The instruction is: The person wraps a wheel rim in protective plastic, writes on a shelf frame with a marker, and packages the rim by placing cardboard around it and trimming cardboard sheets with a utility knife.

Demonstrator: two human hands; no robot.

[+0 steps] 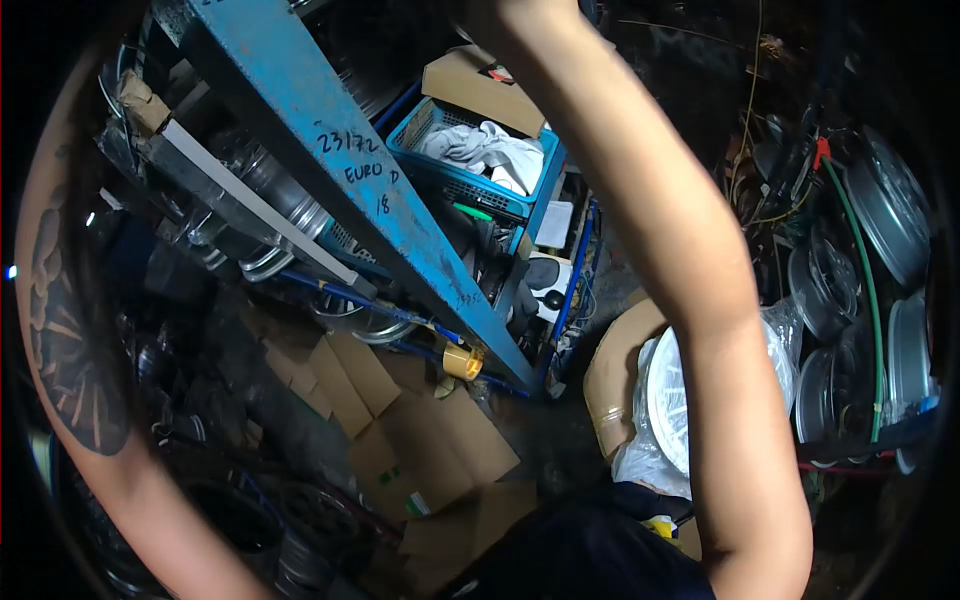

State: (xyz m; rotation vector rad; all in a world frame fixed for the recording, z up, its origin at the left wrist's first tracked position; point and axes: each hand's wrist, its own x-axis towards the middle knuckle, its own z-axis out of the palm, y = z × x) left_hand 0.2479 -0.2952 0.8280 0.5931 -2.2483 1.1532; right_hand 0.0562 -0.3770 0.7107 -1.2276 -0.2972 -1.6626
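Dim workshop (pixel 315 455), black-lettered blue metal beam (pixel 360 190) between left arm (pixel 150 500) and right arm (pixel 660 190), both hands out of view, their hold impossible to tell

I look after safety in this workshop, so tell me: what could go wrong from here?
Opened brown cardboard, lying low, could slide or trip someone stepping there.
The bare right arm crosses in front of the white spoked wheel partly wrapped in clear plastic; a swing might knock it, though depth is unclear.
The blue painted metal beam slants between that arm and the bare left arm, so either might scrape it.
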